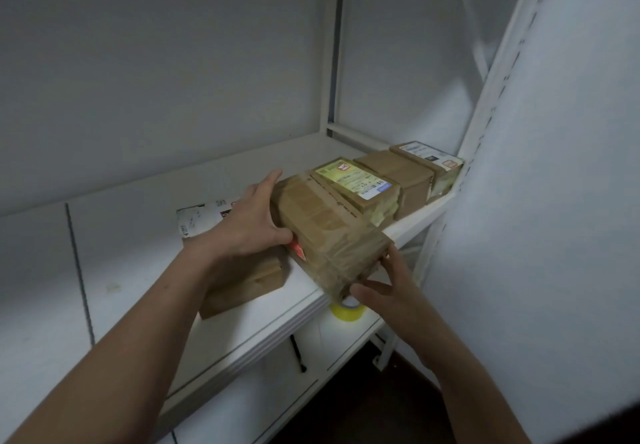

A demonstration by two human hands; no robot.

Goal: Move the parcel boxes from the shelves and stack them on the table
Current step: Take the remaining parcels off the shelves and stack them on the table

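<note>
Brown tape-wrapped parcel box (325,232) is held between both hands at frame centre. The left hand (254,222) clamps its 9 o'clock side: fingers laid flat and together along the far-left face, thumb hooked over the near corner by a red sticker. The right hand (388,291) grips the 5 o'clock corner, thumb tucked under the bottom edge, fingers spread up the right face. The box sits skewed, its near end sticking out past the front lip of the white shelf (138,253); can't tell if its far end rests on the shelf board or is lifted clear.

At 8 o'clock of the held box, a second brown box (242,281) lies on the shelf under the left forearm, a white printed label showing at its far end. At 1 o'clock, touching the held box, is a box with a yellow-green label (353,180). Further along the same line come a plain brown box (398,173), then a white-labelled box (429,159) at the shelf's end, all three side by side in a row.

At 6 o'clock, a yellow tape roll (348,312) sits on the lower shelf (346,339), partly hidden by the right thumb. A white upright post (332,62) stands at 12 o'clock, with a grey wall behind. The picture is a bit blurry.
</note>
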